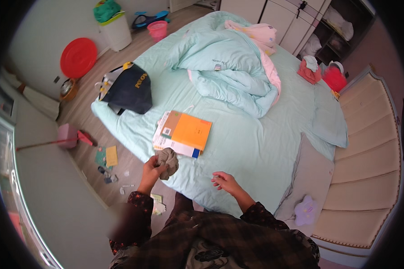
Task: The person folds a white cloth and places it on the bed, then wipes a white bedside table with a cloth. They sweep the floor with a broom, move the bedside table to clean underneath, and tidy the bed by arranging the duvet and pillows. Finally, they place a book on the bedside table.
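Observation:
My left hand [155, 169] grips a bunched grey-brown cloth [168, 162], holding it above the near edge of the bed. Just beyond it, a stack of books and papers lies on the pale green sheet [242, 141], topped by an orange and brown book [192, 129]. Over the sheet to the right hovers my right hand [225, 181], its fingers apart and nothing in them. A dark tote bag [131, 89] with yellow lettering slumps at the bed's left edge. Further back, a pale green quilt [222, 64] with a pink underside is heaped up.
On the floor to the left are a pink dustpan [68, 136], booklets [111, 155] and small scattered items. A red basin [78, 58] leans on the wall near a white bin [116, 33]. A padded headboard [363, 161] borders the right side, beside a grey pillow [309, 175] and a purple flower-shaped object [305, 210].

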